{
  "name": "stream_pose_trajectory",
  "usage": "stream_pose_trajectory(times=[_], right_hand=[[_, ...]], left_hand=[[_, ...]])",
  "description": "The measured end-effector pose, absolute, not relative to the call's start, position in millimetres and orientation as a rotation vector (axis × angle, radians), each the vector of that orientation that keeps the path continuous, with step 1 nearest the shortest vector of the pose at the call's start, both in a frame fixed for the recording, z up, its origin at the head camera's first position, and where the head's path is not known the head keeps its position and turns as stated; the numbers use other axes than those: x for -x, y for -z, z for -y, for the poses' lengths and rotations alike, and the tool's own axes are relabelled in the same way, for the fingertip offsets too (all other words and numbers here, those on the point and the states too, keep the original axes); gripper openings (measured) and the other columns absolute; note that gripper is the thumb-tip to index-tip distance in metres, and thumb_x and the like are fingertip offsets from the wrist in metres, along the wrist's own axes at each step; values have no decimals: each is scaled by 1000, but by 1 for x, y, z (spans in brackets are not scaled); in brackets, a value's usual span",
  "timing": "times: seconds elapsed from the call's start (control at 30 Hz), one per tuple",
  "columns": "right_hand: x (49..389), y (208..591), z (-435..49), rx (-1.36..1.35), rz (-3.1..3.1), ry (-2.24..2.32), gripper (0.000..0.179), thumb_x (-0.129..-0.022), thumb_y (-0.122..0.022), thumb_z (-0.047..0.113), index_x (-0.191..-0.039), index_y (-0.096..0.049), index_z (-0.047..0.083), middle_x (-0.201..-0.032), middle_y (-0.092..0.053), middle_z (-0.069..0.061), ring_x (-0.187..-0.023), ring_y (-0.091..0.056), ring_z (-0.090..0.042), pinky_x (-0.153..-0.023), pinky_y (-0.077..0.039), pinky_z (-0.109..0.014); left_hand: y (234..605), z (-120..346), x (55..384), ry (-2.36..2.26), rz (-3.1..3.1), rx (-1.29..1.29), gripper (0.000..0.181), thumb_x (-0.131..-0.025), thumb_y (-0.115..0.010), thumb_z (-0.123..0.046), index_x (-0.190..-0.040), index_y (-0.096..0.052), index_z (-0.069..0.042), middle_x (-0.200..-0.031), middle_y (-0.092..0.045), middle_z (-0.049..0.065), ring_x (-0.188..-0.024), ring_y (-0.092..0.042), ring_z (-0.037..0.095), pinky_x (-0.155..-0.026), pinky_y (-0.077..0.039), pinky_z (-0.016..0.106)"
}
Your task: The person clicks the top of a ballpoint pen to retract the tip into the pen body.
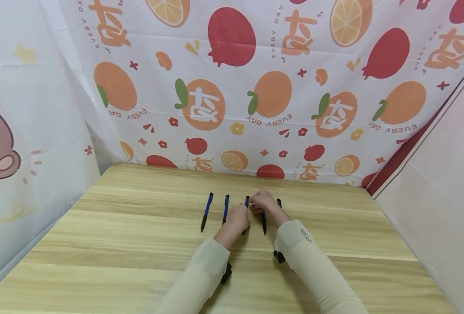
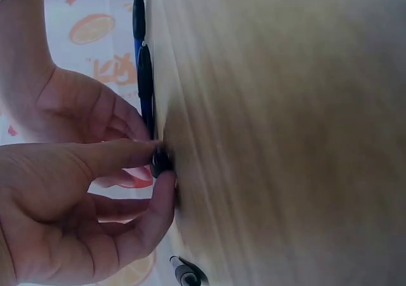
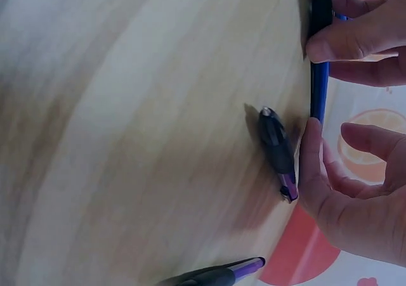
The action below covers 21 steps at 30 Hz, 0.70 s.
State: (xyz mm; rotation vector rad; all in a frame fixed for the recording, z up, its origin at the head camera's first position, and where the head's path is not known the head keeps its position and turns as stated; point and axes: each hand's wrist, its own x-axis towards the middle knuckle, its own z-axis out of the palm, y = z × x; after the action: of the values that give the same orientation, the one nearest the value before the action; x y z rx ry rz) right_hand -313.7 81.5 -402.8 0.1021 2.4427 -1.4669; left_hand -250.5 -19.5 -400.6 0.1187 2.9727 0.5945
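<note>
Five blue-and-black pens lie roughly side by side on the wooden table. My left hand (image 1: 237, 218) pinches the middle pen (image 1: 247, 201) by its black grip end, between thumb and forefinger; in the left wrist view only the black end (image 2: 161, 162) shows between them. My right hand (image 1: 264, 201) is at the far end of this same pen. In the right wrist view, one fingertip (image 3: 312, 130) touches the blue barrel (image 3: 319, 89), with the other fingers spread loosely apart. Just below the right hand lies another pen (image 1: 264, 224), partly covered by it.
On the left are two more pens, the outermost pen (image 1: 206, 212) and its neighbour (image 1: 226, 207). The rightmost pen (image 1: 279, 203) is partly hidden by the right wrist. A fruit-printed cloth (image 1: 232, 109) hangs behind the table's (image 1: 138, 244) far edge.
</note>
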Motion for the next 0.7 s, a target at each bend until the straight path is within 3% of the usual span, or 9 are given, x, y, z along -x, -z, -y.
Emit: stream_pose_trajectory(times=[0.2,0.4,0.7], right_hand=[[315,405,-80,-143,-2408,1490,17,-86,-52,2,-70,-50,3,-67,-51,-8,-57,-52,-16,-60,-54,-31],[318,401,-78,-177,-2399,1526,7,-86,-52,2,-83,-55,-3,-70,-52,-9,-59,-55,-18,-64,-55,-33],[322,396,-81,-267,-2207,1667,25,-91,-51,9,-109,-54,-8,-80,-58,-12,-54,-57,-14,-60,-54,-26]], left_hand=[[407,20,259,-592,-2960,-132,16,-79,-70,-5,-90,-60,1,-79,-59,11,-67,-53,20,-58,-47,29],[410,25,263,-773,-2914,-111,16,-77,-72,-4,-81,-57,0,-76,-56,10,-65,-51,20,-56,-46,29],[407,31,254,-895,-2963,-172,21,-76,-73,-6,-70,-52,-3,-65,-53,6,-59,-52,19,-56,-47,31]])
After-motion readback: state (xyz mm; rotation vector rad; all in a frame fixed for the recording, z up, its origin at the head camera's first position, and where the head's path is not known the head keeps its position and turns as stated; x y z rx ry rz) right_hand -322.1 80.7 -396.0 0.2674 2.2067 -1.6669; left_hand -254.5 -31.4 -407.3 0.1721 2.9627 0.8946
